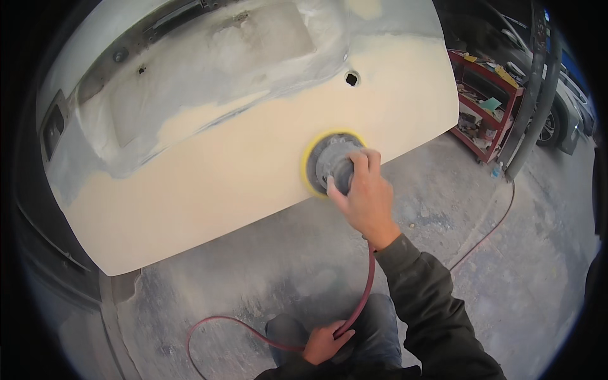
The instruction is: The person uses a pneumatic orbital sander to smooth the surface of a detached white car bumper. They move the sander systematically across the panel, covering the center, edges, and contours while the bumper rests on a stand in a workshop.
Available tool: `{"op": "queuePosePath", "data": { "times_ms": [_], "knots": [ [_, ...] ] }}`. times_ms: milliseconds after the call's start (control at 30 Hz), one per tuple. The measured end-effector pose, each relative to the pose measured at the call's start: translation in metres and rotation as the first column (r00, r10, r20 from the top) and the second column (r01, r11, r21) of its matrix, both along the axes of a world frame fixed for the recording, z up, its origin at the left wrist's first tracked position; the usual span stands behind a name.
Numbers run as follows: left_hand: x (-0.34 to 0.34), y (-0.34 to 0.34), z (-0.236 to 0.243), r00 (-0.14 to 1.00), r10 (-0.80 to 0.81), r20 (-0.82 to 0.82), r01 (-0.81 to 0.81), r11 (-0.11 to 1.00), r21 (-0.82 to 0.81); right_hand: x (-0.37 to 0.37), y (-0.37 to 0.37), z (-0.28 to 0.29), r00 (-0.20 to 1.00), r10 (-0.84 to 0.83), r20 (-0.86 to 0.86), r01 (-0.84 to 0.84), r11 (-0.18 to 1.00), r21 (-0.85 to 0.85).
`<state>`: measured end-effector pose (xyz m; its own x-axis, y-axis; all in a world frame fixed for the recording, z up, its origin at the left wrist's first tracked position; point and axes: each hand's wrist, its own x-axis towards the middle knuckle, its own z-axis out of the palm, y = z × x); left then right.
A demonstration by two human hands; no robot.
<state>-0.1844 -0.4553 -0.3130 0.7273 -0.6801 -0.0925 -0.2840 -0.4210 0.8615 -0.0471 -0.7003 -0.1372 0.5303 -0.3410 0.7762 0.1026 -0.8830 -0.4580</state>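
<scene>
My right hand point(368, 197) is wrapped round the body of a round grey air sander point(337, 161) with a yellow-edged pad. The pad lies against the lower part of a car tailgate point(209, 183), near its bottom edge. Cream filler and grey primer patches cover the panel. A red air hose point(367, 278) hangs from behind my right wrist and passes through my left hand point(326, 343). That hand is closed round the hose, low in front of my knees.
A red tool cart point(484, 104) with cluttered shelves stands at the right, beside dark upright posts point(538, 107). A car wheel point(550, 123) shows behind them. The hose trails over the dusty concrete floor point(500, 285). A small bottle point(496, 170) stands by the cart.
</scene>
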Motion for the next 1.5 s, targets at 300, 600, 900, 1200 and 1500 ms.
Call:
{"op": "queuePosePath", "data": {
  "times_ms": [300,600,900,1200,1500],
  "knots": [
    [0.015,-0.023,0.036,0.997,0.0,0.079,0.004,0.998,-0.055,0.015,-0.043,0.074,0.993,-0.078,-0.093,0.076,0.997,-0.02],
    [0.001,-0.028,0.018,0.995,-0.104,-0.002,0.103,0.991,-0.081,0.009,-0.057,0.064,0.993,-0.053,-0.106,0.041,0.994,-0.106],
    [0.023,-0.021,0.04,0.994,-0.048,0.094,0.048,0.999,0.002,0.012,-0.067,0.076,0.989,-0.036,-0.144,0.027,0.998,-0.058],
    [0.014,-0.035,0.048,0.998,-0.038,0.04,0.041,0.996,-0.076,0.032,-0.081,0.12,0.991,-0.096,-0.091,0.086,0.99,-0.109],
    [0.013,-0.017,0.017,0.995,-0.063,0.08,0.062,0.998,0.014,0.005,-0.137,0.023,0.974,-0.221,0.047,0.213,0.968,0.132]
  ]
}}
